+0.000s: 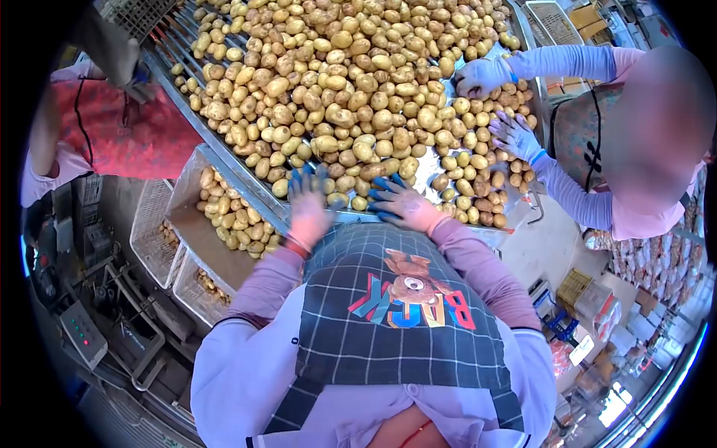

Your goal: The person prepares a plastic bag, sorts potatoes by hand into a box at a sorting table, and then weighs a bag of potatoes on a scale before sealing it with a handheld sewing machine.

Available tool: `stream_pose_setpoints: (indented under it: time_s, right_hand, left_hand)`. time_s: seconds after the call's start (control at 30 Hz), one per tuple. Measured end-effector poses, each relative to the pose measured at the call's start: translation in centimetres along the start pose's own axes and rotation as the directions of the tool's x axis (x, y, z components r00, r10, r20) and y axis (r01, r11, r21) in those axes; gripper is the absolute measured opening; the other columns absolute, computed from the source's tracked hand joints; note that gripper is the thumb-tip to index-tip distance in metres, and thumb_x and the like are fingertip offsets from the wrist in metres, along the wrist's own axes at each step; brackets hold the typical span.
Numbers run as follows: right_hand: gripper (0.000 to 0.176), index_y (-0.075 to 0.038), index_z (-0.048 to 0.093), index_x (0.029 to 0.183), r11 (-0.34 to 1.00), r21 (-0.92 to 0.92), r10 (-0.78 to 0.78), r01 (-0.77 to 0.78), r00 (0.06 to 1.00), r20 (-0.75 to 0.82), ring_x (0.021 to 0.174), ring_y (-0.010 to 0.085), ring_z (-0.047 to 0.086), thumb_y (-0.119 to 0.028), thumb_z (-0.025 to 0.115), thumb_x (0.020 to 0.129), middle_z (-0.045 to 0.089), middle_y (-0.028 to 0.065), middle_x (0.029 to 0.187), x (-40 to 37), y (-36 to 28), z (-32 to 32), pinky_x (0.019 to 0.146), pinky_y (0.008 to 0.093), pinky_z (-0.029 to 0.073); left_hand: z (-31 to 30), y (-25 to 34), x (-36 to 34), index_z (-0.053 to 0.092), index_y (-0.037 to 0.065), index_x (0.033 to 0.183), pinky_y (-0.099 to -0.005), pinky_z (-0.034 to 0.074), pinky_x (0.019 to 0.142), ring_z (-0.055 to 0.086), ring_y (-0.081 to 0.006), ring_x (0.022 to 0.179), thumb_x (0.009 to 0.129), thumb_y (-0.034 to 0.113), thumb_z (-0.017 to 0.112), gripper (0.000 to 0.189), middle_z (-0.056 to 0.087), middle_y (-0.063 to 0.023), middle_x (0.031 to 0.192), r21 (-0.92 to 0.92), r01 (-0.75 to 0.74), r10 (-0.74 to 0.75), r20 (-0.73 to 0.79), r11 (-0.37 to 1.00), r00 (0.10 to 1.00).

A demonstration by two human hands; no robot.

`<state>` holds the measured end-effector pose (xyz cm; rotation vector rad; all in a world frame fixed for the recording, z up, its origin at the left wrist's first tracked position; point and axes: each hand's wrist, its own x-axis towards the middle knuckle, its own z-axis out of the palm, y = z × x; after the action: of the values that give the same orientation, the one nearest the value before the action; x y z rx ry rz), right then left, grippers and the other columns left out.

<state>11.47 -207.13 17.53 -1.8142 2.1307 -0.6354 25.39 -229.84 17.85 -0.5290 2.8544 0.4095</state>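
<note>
Potatoes (336,82) cover a metal sorting table (243,175) in a thick heap. Both of my hands wear gloves with blue fingertips and pinkish backs. At the table's near edge, my left hand (308,203) rests on the potatoes with its fingers spread, somewhat blurred by motion. To the right of it, my right hand (405,204) lies with fingers apart against the nearest potatoes. Neither hand is closed round a potato. Bare shiny metal (428,170) shows just beyond my right hand.
A co-worker's gloved hands (482,77) reach over the potatoes from the right. Another person in a red apron (123,131) stands at the left. Below the table's left edge, a chute (187,196) holds potatoes, beside white crates (153,235). Machinery (138,336) stands lower left.
</note>
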Motion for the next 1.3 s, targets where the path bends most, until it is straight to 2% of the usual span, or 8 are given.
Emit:
stream_pose_setpoints:
  time_s: [0.13, 0.27, 0.53, 0.67, 0.8, 0.93, 1.1, 1.3]
  right_hand:
    - [0.029, -0.015, 0.063, 0.113, 0.922, -0.218, 0.376, -0.319, 0.872, 0.313, 0.117, 0.0314, 0.051, -0.021, 0.060, 0.085, 0.060, 0.0119, 0.118, -4.9, 6.2, -4.2, 0.098, 0.0482, 0.040]
    - [0.026, -0.015, 0.066, 0.108, 0.655, 0.018, 0.708, -0.756, 0.605, -0.364, 0.099, 0.0313, 0.063, -0.021, 0.060, 0.084, 0.066, 0.0111, 0.107, -7.4, 11.4, -5.7, 0.085, 0.0430, 0.049]
    - [0.037, -0.015, 0.059, 0.121, 0.715, 0.041, 0.685, -0.698, 0.688, -0.238, 0.095, 0.0349, 0.063, -0.024, 0.058, 0.085, 0.065, 0.0169, 0.100, 2.2, 9.8, 0.5, 0.084, 0.0441, 0.049]
    - [0.041, -0.008, 0.055, 0.123, 0.580, 0.422, 0.783, -0.697, 0.620, -0.052, 0.102, 0.0350, 0.059, -0.027, 0.057, 0.087, 0.060, 0.0205, 0.114, 0.5, 3.2, -2.4, 0.090, 0.0418, 0.047]
    - [0.047, -0.009, 0.052, 0.127, 0.873, 0.456, 0.242, -0.173, 0.965, -0.097, 0.116, 0.0359, 0.052, -0.026, 0.060, 0.084, 0.058, 0.0180, 0.120, -2.2, 0.5, 0.8, 0.102, 0.0441, 0.039]
    - [0.043, -0.014, 0.059, 0.121, 0.956, -0.209, 0.213, -0.209, 0.977, -0.003, 0.120, 0.0342, 0.049, -0.026, 0.064, 0.079, 0.059, 0.0133, 0.120, -8.3, 7.3, -2.6, 0.103, 0.0479, 0.036]
    - [0.026, -0.015, 0.067, 0.106, 0.652, 0.033, 0.713, -0.758, 0.598, -0.365, 0.098, 0.0320, 0.062, -0.026, 0.060, 0.084, 0.064, 0.0127, 0.109, -6.0, 13.7, -7.1, 0.088, 0.0413, 0.048]
    - [0.038, -0.011, 0.058, 0.119, 0.639, -0.202, 0.758, -0.742, 0.653, -0.001, 0.101, 0.0358, 0.062, -0.010, 0.049, 0.082, 0.062, 0.0204, 0.112, 1.2, 15.2, -6.7, 0.088, 0.0437, 0.049]
  left_hand:
    - [1.2, 1.9, -0.8, 0.041, 0.011, 0.140, -0.0554, 0.017, 0.111, 0.024, -0.0423, 0.135, 0.083, 0.048, 0.060, 0.070, 0.029, -0.0210, 0.147, 0.015, -0.142, 0.142, -0.061, 0.990, 0.988]
    - [2.0, 1.7, -0.8, 0.041, 0.013, 0.140, -0.0551, 0.017, 0.111, 0.026, -0.0400, 0.135, 0.083, 0.044, 0.060, 0.067, 0.029, -0.0168, 0.149, 0.015, -0.094, 0.095, -0.086, 0.995, 0.992]
    - [2.3, 2.0, -0.7, 0.053, 0.009, 0.131, -0.0431, 0.027, 0.111, 0.039, -0.0306, 0.130, 0.084, 0.020, 0.065, 0.049, 0.043, -0.0131, 0.141, -0.343, -0.111, 0.006, -0.294, 0.933, 0.956]
    - [0.9, 6.3, -1.3, 0.044, 0.006, 0.136, -0.0354, 0.045, 0.097, 0.057, -0.0214, 0.109, 0.099, 0.028, 0.048, 0.043, 0.052, -0.0110, 0.130, -0.808, 0.302, -0.022, 0.362, -0.507, 0.932]
    - [-0.2, 8.9, -0.4, 0.048, 0.008, 0.132, -0.0316, 0.052, 0.080, 0.060, -0.0172, 0.095, 0.098, 0.028, 0.049, 0.040, 0.056, -0.0068, 0.116, -0.169, 0.597, 0.452, 0.502, -0.784, 0.737]
    - [-2.1, 2.2, 1.9, 0.061, 0.003, 0.118, -0.0178, 0.043, 0.058, 0.055, -0.0060, 0.068, 0.086, 0.004, 0.058, 0.032, 0.065, -0.0010, 0.090, -0.994, 0.090, -0.518, 0.108, -0.059, 0.849]
    - [2.6, 0.7, 4.7, 0.056, 0.006, 0.126, -0.0382, 0.050, 0.083, 0.064, -0.0344, 0.090, 0.085, 0.021, 0.060, 0.044, 0.065, -0.0196, 0.105, -0.373, 0.176, -0.286, -0.263, 0.911, 0.921]
    - [5.6, 7.8, 4.3, 0.046, 0.000, 0.133, -0.0368, 0.048, 0.085, 0.061, -0.0305, 0.098, 0.084, 0.014, 0.057, 0.052, 0.060, -0.0174, 0.116, -0.464, 0.096, -0.209, -0.200, 0.881, 0.957]
